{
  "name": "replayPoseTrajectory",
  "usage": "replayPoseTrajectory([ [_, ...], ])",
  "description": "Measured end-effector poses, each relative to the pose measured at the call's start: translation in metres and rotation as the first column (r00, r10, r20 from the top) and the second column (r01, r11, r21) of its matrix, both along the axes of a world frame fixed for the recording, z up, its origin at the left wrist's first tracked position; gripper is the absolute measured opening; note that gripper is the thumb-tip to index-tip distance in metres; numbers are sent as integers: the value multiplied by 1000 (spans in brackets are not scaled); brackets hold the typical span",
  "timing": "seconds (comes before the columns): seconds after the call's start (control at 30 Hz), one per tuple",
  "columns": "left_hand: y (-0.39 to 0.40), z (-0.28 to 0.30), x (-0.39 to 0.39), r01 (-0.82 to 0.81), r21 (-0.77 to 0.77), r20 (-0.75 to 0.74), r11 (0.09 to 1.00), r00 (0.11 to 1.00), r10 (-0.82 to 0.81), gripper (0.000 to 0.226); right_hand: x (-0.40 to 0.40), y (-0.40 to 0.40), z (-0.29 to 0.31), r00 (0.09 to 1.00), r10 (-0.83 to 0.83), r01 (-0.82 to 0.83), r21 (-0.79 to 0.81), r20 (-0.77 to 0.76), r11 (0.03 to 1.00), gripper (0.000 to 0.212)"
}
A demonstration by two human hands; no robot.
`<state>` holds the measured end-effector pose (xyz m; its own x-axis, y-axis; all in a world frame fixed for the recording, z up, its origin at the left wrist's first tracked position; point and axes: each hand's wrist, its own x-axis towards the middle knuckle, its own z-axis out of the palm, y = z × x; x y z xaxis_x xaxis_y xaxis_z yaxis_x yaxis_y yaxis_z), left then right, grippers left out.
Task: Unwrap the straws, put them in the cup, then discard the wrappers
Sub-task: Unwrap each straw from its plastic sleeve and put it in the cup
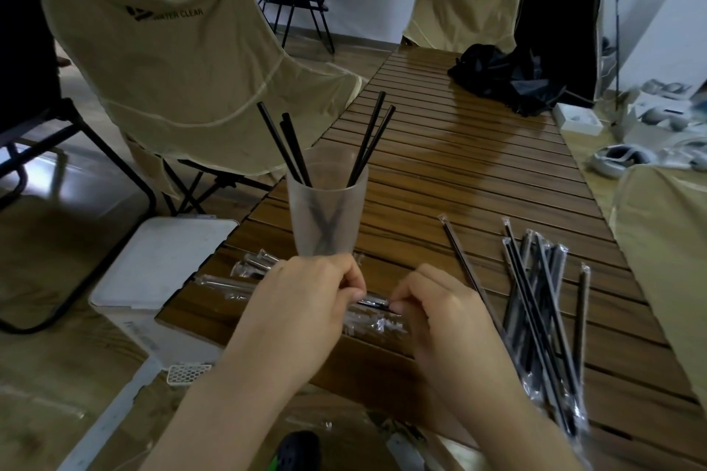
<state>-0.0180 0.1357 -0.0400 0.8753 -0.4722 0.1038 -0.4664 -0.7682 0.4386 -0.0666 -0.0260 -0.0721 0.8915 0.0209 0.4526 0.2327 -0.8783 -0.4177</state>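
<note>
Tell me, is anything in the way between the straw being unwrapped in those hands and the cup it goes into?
Nothing visible blocks it. The left hand and right hand pinch the wrapped straw just in front of the cup, whose mouth is open. The four black straws already inside lean against the rim, leaving a gap in the middle.

Printed words on the camp chairs

"WATER CLEAR" with a dark logo stands on the beige chair at ten o'clock; the second beige chair at one o'clock bears the same mark (smaller, blurred, barely legible).
</note>
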Motion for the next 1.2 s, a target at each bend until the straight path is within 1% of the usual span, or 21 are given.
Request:
replayPoseTrajectory([
  [0.17, -2, 0, 0, 22, -11, 19, 1000, 1000, -22, 13, -2, 3, 3, 999, -37, 36, -17, -21, 999, 26],
  [0.27, -1, 2, 1, 52, -42, -11, 998, 999, -53, 11, -2, 5, 2, 998, -62, 62, -3, -28, 998, 31],
  [0.37, -1, 4, 2, 131, -33, -47, 991, 990, -132, 26, -3, 5, 4, 998, -65, 64, -10, -7, 998, 31],
  [0.43, -1, 5, 3, 169, -5, -32, 986, 985, -169, 28, -3, 5, 6, 998, -60, 60, -29, 11, 998, 29],
  [0.5, 0, 5, 3, 158, -6, -5, 987, 987, -158, 26, -4, 5, 8, 999, -45, 45, -34, 14, 998, 21],
  [0.57, 2, 3, 2, 110, -34, 20, 993, 994, -109, 22, -4, 2, 9, 1000, 2, -2, -46, 6, 999, 10],
  [0.67, 3, 1, 1, 75, -72, 17, 995, 997, -74, 19, -2, -2, 11, 997, 75, -73, -71, 13, 995, 20],
  [0.73, 2, 1, 0, 78, -76, 8, 994, 997, -78, 19, -1, -3, 10, 996, 80, -78, -73, 26, 994, 24],
  [0.83, -2, 2, -1, 74, -82, 21, 994, 997, -73, 20, -1, 0, 9, 998, 32, -30, -49, 55, 998, 11],
  [0.93, -4, 7, -3, 99, -88, 38, 991, 995, -96, 22, -1, 3, 6, 998, -30, 32, -20, 58, 999, 21],
  [1.13, 1, 12, -3, 78, -79, 57, 994, 996, -74, 20, 1, -3, 5, 999, 28, -27, 86, -17, 996, 18],
  [1.2, 1, 12, -2, 77, -86, 55, 993, 996, -72, 20, 1, -1, 5, 999, 26, -23, 88, -35, 996, 19],
])
